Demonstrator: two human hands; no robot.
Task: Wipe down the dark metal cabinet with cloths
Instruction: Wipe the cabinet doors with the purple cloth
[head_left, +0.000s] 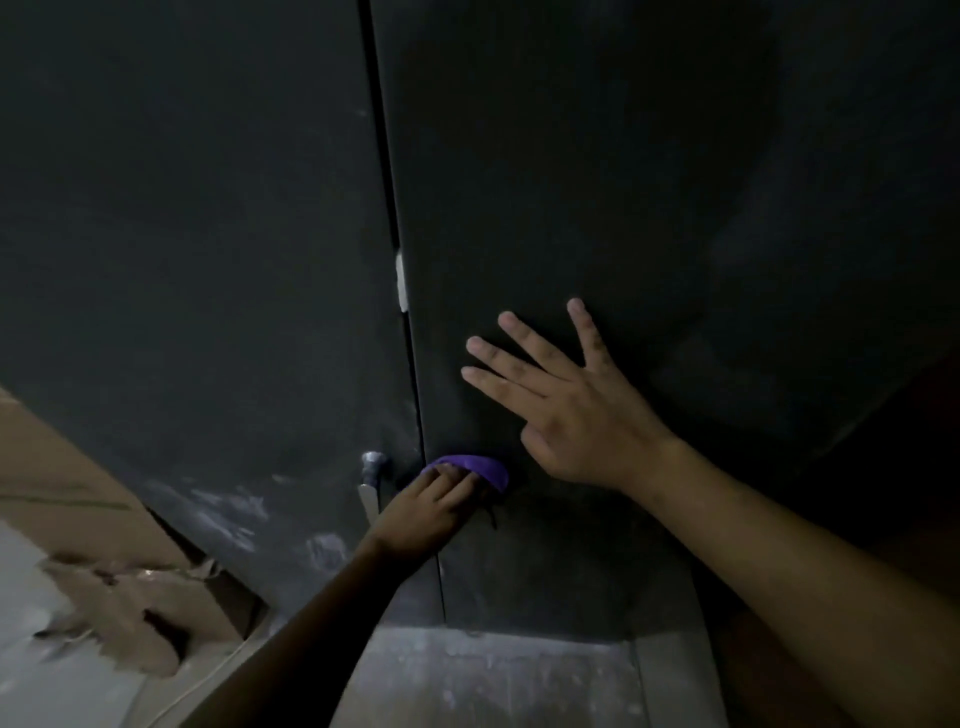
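The dark metal cabinet (571, 182) fills the view, its two doors parted by a vertical seam. My left hand (426, 506) presses a purple cloth (480, 467) against the right door, low down beside the seam. Its fingers lie over the cloth and part of the cloth is hidden under them. My right hand (566, 400) rests flat on the right door above the cloth, fingers spread and straight, holding nothing. A silver handle (373, 480) sticks out of the left door, just left of my left hand.
Dusty white smears mark the lower left door (228, 509). Torn brown cardboard (104, 587) leans at the lower left. A grey dusty floor (493, 675) lies below the cabinet. A small white patch (401, 280) sits on the seam.
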